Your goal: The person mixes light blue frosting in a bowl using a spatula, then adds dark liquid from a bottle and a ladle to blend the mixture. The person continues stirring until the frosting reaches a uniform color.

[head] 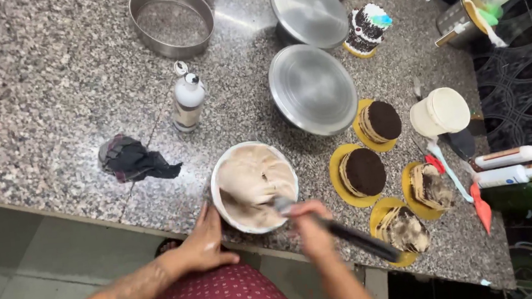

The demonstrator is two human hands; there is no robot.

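Your desk (46, 91): speckled grey granite. On it you have a white cream bowl (254, 185) at the near edge, dark rag (133, 160) left of it, white squeeze bottle (187, 100) upright, round steel pan (171, 19), two steel turntables (313, 89), small cakes on yellow boards (361, 173), a white tub (440, 112).
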